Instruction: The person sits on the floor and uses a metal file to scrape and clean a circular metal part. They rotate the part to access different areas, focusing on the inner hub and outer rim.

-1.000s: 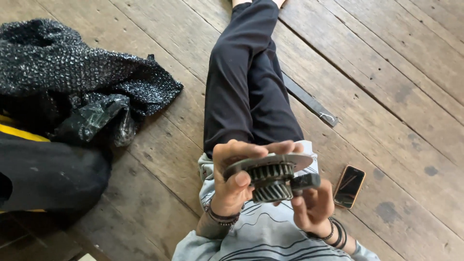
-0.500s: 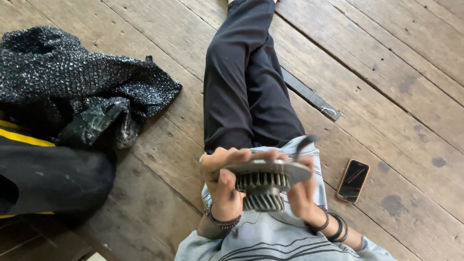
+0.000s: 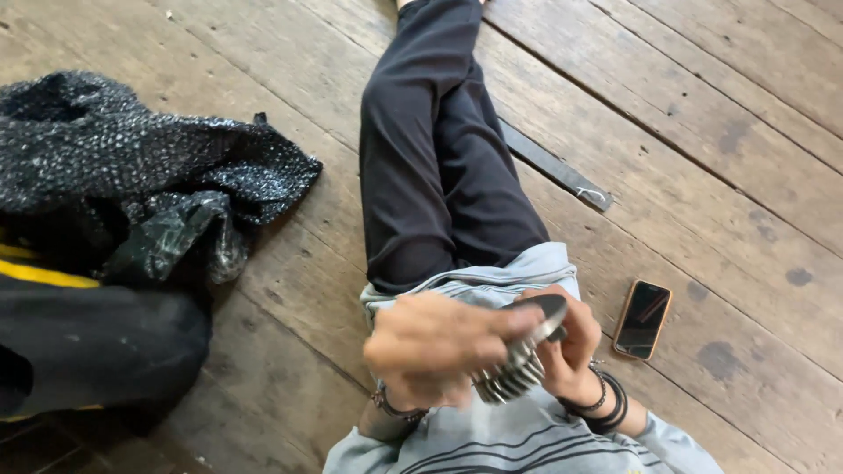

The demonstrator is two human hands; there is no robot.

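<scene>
One gear (image 3: 518, 364) tilted since, two hands (image 3: 439, 347)

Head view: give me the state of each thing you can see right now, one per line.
Left hand: closed over the gear, blurred.
Right hand: gripping the gear from the other side.
Metal gear: held between both hands above the lap, tilted.
Phone: lying flat on the wooden floor, screen dark.
Metal bar: lying flat beside the legs.
Black bags: heaped, crumpled.

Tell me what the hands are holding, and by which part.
Both hands hold a toothed metal gear. The left hand covers its left side and top; the right hand grips its right edge, by the flat disc end.
</scene>
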